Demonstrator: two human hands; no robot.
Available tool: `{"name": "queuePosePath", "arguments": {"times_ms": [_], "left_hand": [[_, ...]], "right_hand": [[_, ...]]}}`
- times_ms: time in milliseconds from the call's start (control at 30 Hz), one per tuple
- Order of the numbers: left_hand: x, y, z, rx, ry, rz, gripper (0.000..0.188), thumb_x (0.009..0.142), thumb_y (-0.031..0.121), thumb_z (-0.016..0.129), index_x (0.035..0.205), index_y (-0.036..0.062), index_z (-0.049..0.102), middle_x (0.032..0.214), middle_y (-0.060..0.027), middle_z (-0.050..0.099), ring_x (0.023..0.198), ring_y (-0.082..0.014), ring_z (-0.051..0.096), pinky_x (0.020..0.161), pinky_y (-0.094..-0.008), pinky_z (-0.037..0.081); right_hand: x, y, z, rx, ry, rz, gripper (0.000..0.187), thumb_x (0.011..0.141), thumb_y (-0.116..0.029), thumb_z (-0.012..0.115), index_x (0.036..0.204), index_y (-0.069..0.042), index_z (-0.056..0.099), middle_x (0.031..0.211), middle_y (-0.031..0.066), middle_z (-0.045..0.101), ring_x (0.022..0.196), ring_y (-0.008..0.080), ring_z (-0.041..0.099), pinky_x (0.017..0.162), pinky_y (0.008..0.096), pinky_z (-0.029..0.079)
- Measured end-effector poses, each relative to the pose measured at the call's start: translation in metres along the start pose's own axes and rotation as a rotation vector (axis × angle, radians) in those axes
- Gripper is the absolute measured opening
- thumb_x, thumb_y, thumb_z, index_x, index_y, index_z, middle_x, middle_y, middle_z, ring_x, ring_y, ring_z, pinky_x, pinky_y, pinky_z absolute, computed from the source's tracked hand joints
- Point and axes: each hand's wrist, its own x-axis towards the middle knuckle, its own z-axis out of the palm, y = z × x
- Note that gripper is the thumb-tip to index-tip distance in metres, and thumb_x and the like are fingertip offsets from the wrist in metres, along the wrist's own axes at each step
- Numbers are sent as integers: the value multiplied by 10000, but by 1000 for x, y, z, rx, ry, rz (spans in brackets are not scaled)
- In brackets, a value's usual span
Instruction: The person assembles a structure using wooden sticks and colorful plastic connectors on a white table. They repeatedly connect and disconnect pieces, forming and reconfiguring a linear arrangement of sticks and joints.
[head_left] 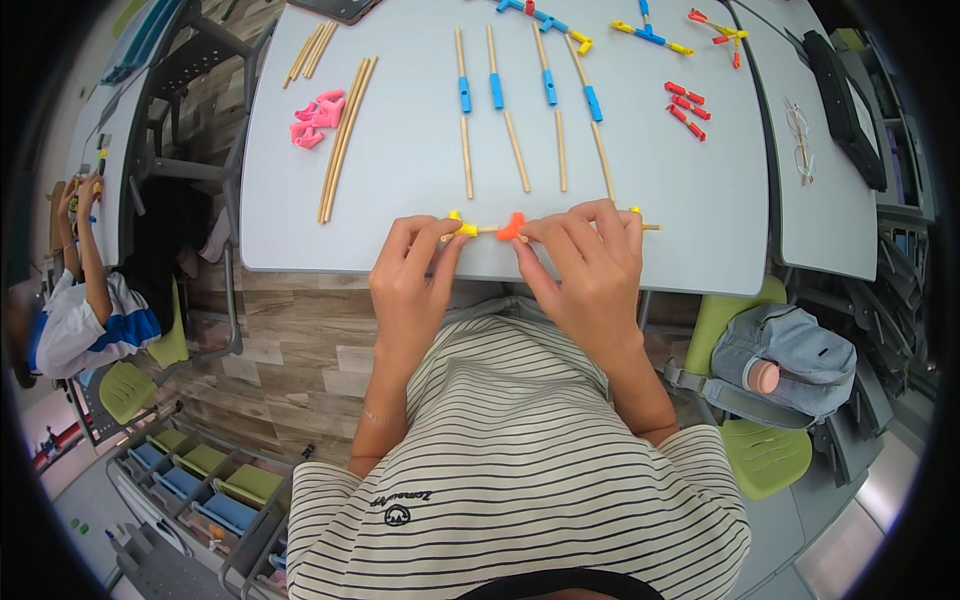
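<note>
Over the near edge of the table, my left hand (408, 275) pinches a yellow plastic connector (464, 228). My right hand (592, 270) is closed on an orange connector (512, 226). A short wooden stick (488, 229) runs between the two connectors. Past my right fingers a bit of yellow and a stick end (652, 227) stick out; how they join is hidden by the hand. Just beyond lie several wooden sticks joined in pairs by blue tube connectors (496, 91), set out in a row.
Pink connectors (318, 118) lie in a heap on the left beside long loose sticks (347, 140). Red connectors (688, 110) are on the right. Coloured connector assemblies (652, 38) sit at the far side. A backpack (785, 360) rests on a green chair; another person (95, 315) works at far left.
</note>
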Motion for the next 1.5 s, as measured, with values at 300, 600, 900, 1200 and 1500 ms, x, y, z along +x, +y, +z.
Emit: {"name": "queuePosePath", "arguments": {"times_ms": [300,600,900,1200,1500], "left_hand": [[3,7,-7,68,-43,19,137,875,17,745,1007,40,721,943,-37,637,625,-90,546,512,-252,416],[4,12,-10,66,-78,-11,212,858,21,761,1062,41,709,979,-42,635,628,-91,524,515,-254,419],[4,19,-25,99,0,-25,431,769,68,846,1169,60,687,1067,-52,650,789,-113,549,591,-244,415],[32,11,-40,109,107,161,271,881,81,742,1140,29,679,1036,-91,669,864,-179,601,678,-306,465],[144,-6,-7,214,-150,302,211,946,152,690,1112,24,676,1073,-106,678,927,-214,661,716,-317,520]], "right_hand": [[-1,5,2,7,3,11,212,724,-136,834,841,-89,663,791,-23,614,799,189,560,745,377,358],[-3,5,5,1,20,4,210,726,-147,835,848,-95,672,799,-24,618,803,190,561,760,382,367],[-6,26,-36,-30,179,110,277,756,-155,824,1001,-69,729,964,44,685,922,254,591,829,389,439],[-33,102,-50,238,216,525,188,980,-157,630,1030,1,718,1006,92,701,945,214,613,829,338,489],[41,135,-48,330,-167,345,170,942,-123,663,1071,-29,721,1032,71,703,852,140,633,734,266,486]]}}
